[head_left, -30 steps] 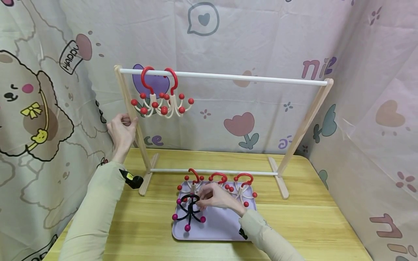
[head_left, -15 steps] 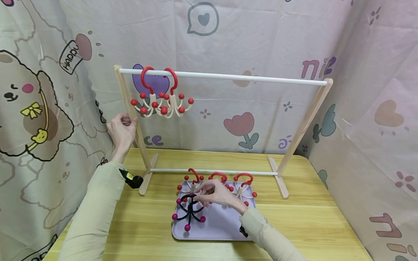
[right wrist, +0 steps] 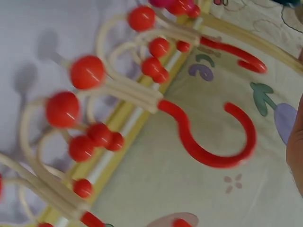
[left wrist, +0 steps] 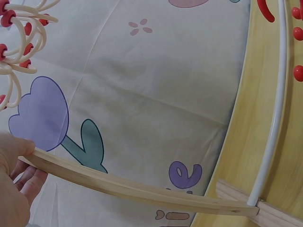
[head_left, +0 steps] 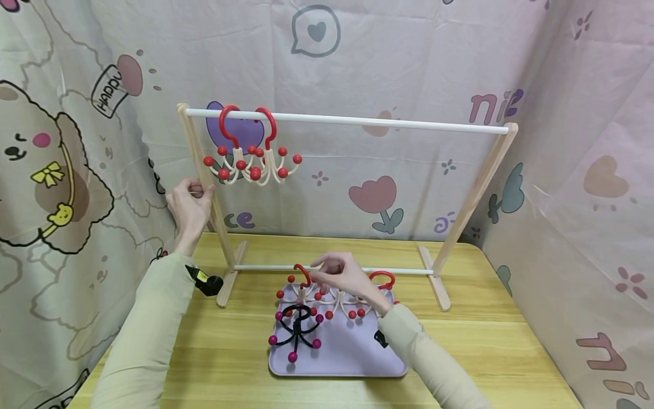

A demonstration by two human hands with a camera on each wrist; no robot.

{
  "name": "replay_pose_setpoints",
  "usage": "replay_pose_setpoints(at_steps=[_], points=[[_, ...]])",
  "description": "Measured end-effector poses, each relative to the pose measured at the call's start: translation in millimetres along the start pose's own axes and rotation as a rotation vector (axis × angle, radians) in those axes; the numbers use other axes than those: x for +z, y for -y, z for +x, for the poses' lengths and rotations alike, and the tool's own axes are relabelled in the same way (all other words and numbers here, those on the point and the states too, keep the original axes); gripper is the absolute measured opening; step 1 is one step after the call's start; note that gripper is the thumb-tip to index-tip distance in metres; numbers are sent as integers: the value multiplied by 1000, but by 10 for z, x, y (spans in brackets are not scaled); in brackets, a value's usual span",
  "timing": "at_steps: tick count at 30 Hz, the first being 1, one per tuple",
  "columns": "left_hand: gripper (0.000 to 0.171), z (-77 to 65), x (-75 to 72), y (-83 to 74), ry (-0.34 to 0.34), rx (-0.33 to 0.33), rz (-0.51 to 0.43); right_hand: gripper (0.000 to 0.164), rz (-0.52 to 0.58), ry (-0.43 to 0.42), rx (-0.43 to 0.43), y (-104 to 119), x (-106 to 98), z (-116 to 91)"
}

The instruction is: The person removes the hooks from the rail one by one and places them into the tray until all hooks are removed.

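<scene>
My left hand (head_left: 190, 207) grips the wooden left post (head_left: 217, 218) of the hanging rack; the left wrist view shows thumb above and fingers below it. My right hand (head_left: 347, 278) hovers over the back of the lilac tray (head_left: 352, 355), fingers slightly bent and nothing between them. Below it stands the middle octopus-style hook hanger (head_left: 339, 301), cream with red ball tips; its red hook (right wrist: 215, 161) shows free in the right wrist view. Two similar hangers flank it: a left one (head_left: 302, 284) and a right one (head_left: 382, 278). In front stands a black hanger (head_left: 297, 326) with magenta balls.
Two red-and-cream hangers, a left one (head_left: 237, 153) and a right one (head_left: 268, 153), hang on the white top rail (head_left: 357, 119) near its left end. A lower white bar (head_left: 265, 267) runs behind the tray. The rack's right post (head_left: 475, 199) stands on the wooden table (head_left: 490, 352).
My right hand has moved up and back, from beside the black hanger to over the middle red-hooked hanger. The left hand keeps its grip on the post.
</scene>
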State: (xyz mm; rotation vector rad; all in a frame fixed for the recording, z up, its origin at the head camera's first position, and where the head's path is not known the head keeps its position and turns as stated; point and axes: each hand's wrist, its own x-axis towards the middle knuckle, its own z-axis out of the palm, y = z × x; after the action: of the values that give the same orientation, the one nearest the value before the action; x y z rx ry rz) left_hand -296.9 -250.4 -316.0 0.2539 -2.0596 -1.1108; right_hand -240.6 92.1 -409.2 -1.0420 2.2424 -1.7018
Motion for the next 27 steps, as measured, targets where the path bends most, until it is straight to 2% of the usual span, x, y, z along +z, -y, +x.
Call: replay_pose_setpoints(at_steps=[3,11,21,27], points=[[27,5,2,1,2,-2,-1,25,6,-41,-29,92,-65,78],[28,9,-11,13,11,-11,-5,20,32,-145,-171,285,-216,366],[29,9,-16,12,22,-8,3,17,-34,-314,-203,775,-395,823],[29,3,-16,6,24,-2,0,17,-62,-377,-214,1022,-455,1071]])
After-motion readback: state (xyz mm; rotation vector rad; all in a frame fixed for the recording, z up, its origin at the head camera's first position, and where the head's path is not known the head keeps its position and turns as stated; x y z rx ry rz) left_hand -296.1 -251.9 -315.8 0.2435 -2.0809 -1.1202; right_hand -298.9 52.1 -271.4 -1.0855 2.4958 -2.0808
